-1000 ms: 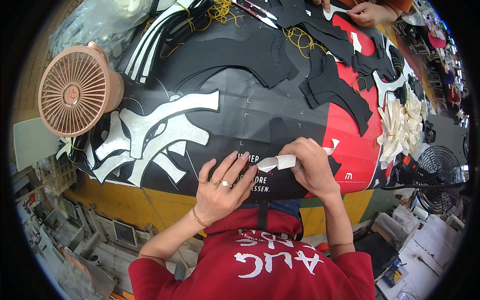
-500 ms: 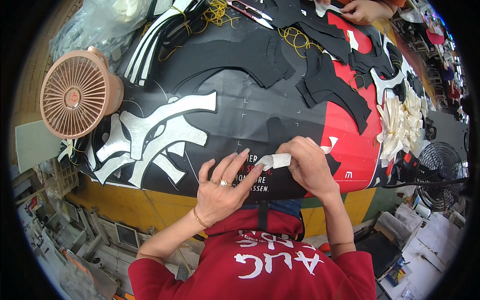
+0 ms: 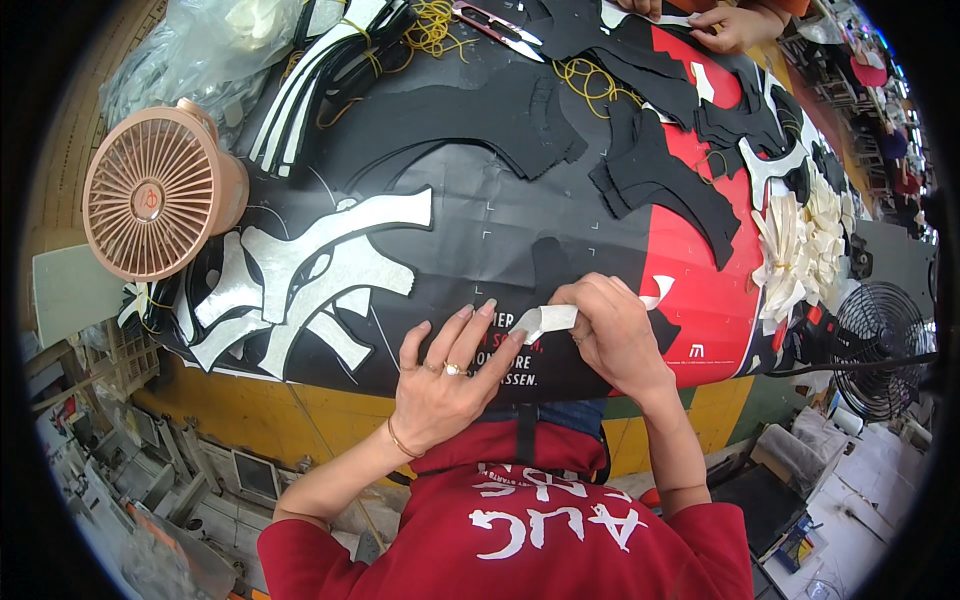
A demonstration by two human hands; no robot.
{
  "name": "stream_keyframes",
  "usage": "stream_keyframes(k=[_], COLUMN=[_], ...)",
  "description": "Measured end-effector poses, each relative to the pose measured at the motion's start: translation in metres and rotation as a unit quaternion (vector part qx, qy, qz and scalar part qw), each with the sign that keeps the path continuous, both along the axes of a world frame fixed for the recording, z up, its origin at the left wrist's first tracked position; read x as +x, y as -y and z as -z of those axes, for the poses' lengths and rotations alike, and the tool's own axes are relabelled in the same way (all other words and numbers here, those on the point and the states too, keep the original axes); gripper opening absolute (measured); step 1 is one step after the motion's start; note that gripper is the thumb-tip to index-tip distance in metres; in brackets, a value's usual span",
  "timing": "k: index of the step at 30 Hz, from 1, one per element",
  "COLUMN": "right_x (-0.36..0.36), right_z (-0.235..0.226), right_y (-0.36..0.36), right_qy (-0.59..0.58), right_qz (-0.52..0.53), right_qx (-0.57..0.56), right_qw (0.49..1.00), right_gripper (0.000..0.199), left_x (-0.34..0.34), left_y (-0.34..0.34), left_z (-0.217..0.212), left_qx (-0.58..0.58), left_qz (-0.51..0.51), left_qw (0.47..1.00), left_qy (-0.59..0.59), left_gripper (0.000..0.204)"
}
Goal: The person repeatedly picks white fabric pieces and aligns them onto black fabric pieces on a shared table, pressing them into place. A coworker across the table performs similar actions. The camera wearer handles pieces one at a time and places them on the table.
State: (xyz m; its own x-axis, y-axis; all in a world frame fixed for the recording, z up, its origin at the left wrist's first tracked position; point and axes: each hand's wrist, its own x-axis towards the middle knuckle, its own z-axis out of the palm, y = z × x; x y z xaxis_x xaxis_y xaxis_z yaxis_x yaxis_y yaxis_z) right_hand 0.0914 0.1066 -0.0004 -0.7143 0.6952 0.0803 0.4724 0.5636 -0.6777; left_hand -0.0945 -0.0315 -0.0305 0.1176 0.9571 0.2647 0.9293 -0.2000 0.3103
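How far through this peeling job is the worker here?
Done: silver-white cut shapes lie spread beside the pink fan. In hand: the right hand pinches a white strip while the left hand presses flat. Left: black pieces and cream pieces sit stacked.

fan (image 3: 160, 205): pink, sitting at the table's left end
scissors (image 3: 500, 22): lying up top
white cutouts (image 3: 800, 255): piling up on the right
black fan (image 3: 885, 345): standing beside them

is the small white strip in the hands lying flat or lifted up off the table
Lifted. The white strip is pinched by the right hand, its free end raised and curling above the black table cover, while the left hand presses flat beside it.
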Motion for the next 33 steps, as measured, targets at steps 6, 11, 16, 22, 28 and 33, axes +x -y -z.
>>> stream_keyframes(k=[6,11,16,22,28,33], right_x=[-0.001,-0.003,-0.003,-0.003,-0.004,-0.007], right_z=[-0.003,-0.008,-0.009,-0.005,0.004,0.009], right_y=[0.001,0.002,0.003,0.008,0.015,0.022], right_qy=[0.012,0.039,0.04,0.039,0.038,0.055], right_qz=[0.009,0.032,0.043,0.058,0.056,0.061], right_qx=[-0.015,-0.031,-0.042,-0.023,0.042,0.135], right_qw=[1.0,0.998,0.997,0.997,0.997,0.987], right_gripper=[0.02,0.014,0.015,0.014,0.021,0.021], left_x=[-0.001,-0.001,-0.003,-0.003,-0.002,-0.003], left_y=[0.001,0.002,0.001,0.002,0.001,-0.001], left_z=[0.0,-0.005,-0.009,-0.009,-0.012,-0.016], left_qx=[-0.009,-0.024,-0.038,-0.054,-0.063,-0.058], left_qz=[0.008,0.031,0.045,0.056,0.055,0.054], left_qw=[1.0,0.997,0.995,0.994,0.994,0.993], left_qy=[-0.018,-0.07,-0.086,-0.074,-0.065,-0.089], left_gripper=[0.047,0.049,0.05,0.05,0.049,0.044])
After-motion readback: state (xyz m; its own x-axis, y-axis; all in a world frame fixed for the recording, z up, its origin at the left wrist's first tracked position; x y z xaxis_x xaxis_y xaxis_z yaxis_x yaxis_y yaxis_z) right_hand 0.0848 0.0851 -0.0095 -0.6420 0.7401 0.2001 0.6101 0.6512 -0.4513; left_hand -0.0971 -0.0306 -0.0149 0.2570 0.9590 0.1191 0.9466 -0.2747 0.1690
